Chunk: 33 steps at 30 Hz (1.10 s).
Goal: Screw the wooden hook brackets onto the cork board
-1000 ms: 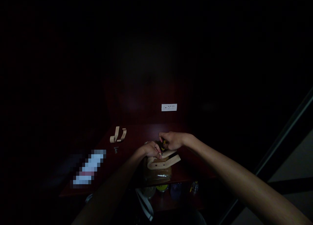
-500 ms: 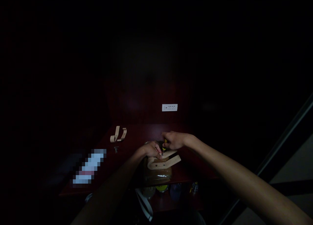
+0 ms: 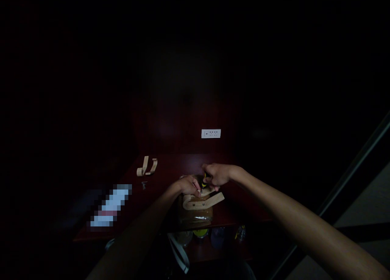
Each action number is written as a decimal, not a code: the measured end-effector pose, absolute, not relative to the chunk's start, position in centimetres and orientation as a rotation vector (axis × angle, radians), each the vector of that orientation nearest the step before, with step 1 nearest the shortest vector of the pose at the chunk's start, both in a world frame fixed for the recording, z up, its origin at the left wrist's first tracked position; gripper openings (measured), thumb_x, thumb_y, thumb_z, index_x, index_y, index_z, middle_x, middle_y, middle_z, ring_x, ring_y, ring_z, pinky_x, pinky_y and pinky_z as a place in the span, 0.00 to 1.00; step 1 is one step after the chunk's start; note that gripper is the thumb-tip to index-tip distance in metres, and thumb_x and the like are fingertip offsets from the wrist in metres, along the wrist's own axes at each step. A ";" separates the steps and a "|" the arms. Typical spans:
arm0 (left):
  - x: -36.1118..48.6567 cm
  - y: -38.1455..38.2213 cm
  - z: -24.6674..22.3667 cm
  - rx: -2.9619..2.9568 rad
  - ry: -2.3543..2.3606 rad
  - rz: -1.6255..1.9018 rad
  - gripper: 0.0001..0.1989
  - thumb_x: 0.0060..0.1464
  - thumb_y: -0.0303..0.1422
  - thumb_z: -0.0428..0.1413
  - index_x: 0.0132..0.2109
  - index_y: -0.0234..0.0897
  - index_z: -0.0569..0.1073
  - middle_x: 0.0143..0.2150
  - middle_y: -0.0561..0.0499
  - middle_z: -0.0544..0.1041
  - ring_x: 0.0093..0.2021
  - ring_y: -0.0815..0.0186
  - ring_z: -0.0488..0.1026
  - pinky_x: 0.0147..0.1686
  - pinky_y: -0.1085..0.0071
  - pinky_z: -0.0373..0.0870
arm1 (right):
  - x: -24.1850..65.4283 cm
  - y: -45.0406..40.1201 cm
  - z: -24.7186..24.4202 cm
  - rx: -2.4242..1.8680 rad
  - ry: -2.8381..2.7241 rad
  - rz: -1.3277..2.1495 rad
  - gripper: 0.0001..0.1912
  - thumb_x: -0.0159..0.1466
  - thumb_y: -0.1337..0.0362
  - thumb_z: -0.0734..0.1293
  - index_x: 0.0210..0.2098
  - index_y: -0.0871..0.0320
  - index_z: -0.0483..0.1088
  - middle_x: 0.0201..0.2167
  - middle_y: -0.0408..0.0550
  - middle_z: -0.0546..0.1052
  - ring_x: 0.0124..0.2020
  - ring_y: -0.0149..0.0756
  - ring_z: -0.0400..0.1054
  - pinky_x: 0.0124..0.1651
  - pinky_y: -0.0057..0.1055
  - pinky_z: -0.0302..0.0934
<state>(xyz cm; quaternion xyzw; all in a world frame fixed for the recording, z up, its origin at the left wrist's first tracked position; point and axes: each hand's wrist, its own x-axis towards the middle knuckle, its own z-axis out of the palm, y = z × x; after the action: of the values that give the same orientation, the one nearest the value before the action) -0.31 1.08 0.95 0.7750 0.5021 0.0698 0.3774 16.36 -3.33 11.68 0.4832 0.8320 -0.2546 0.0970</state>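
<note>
Dimly, over on the far left, I can make out a pale strip (image 3: 111, 205), blurred past reading, on the dark red counter (image 3: 172, 162). Just beyond it lie a few small metal pins (image 3: 144, 185), with two curved wooden pieces (image 3: 148, 167) side by side behind them. Next comes the left hand (image 3: 189, 185), reaching in over a brown wrapped package (image 3: 195, 220); its fingertips gather low at the wood, though whether that grip is closed on anything I can't tell. Towards the front of the package lies a hooked wooden piece (image 3: 202, 203), bend to the left, two holes showing. Behind it, partly under the hands, is another wooden strip (image 3: 209, 191). A yellow-and-black tool (image 3: 204, 184) leans with its tip down by the left fingers, its upper end clamped in the grip of the right hand (image 3: 217, 175). A white socket plate (image 3: 211, 134) sits on the wall beyond.
</note>
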 end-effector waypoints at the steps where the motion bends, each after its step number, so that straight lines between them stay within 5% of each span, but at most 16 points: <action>1: -0.3 1.2 0.8 1.979 1.290 0.185 0.17 0.35 0.34 0.64 0.37 0.36 0.78 0.37 0.52 0.80 0.37 0.65 0.74 0.33 0.77 0.68 | 16.3 -3.4 11.7 1.432 2.460 -0.764 0.14 0.63 0.63 0.59 0.48 0.61 0.60 0.30 0.49 0.77 0.26 0.33 0.72 0.26 0.24 0.59; 8: -0.2 1.1 1.0 2.001 1.327 0.176 0.17 0.35 0.35 0.64 0.37 0.35 0.78 0.36 0.51 0.80 0.36 0.65 0.75 0.33 0.76 0.68 | 16.0 -3.7 12.2 1.344 2.586 -0.496 0.14 0.63 0.61 0.60 0.44 0.62 0.67 0.29 0.49 0.78 0.28 0.33 0.72 0.30 0.24 0.59; 13: -0.1 0.9 1.2 1.942 1.335 0.166 0.18 0.35 0.34 0.64 0.38 0.34 0.77 0.37 0.50 0.79 0.35 0.66 0.74 0.32 0.77 0.68 | 16.0 -4.0 12.4 1.382 2.602 -0.078 0.17 0.62 0.58 0.62 0.43 0.64 0.71 0.35 0.57 0.78 0.35 0.39 0.72 0.29 0.26 0.57; 22: -0.2 1.2 0.9 1.965 1.326 0.159 0.17 0.35 0.32 0.64 0.38 0.35 0.77 0.36 0.52 0.79 0.35 0.67 0.73 0.31 0.78 0.67 | 15.5 -3.8 11.8 1.341 2.599 -0.089 0.20 0.64 0.54 0.58 0.32 0.64 0.73 0.26 0.57 0.77 0.30 0.39 0.72 0.30 0.29 0.58; 28: -0.2 1.2 1.0 1.991 1.334 0.139 0.18 0.35 0.34 0.64 0.38 0.35 0.77 0.36 0.52 0.79 0.35 0.66 0.74 0.31 0.77 0.67 | 16.7 -4.1 11.8 1.433 2.584 -0.200 0.23 0.57 0.60 0.65 0.50 0.65 0.64 0.38 0.57 0.76 0.32 0.38 0.71 0.26 0.27 0.57; 33: -0.1 1.3 0.9 1.990 1.326 0.150 0.18 0.35 0.34 0.65 0.39 0.35 0.78 0.36 0.52 0.79 0.35 0.66 0.74 0.32 0.77 0.68 | 17.5 -4.1 11.3 1.340 2.711 -0.260 0.16 0.57 0.66 0.63 0.46 0.60 0.66 0.38 0.52 0.76 0.34 0.34 0.70 0.29 0.24 0.56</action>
<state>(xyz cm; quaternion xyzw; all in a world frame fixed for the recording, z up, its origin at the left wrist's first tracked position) -0.11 1.32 0.90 0.7734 0.5153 0.0582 0.3645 17.52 -4.08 11.32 0.4409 0.8919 -0.0854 0.0530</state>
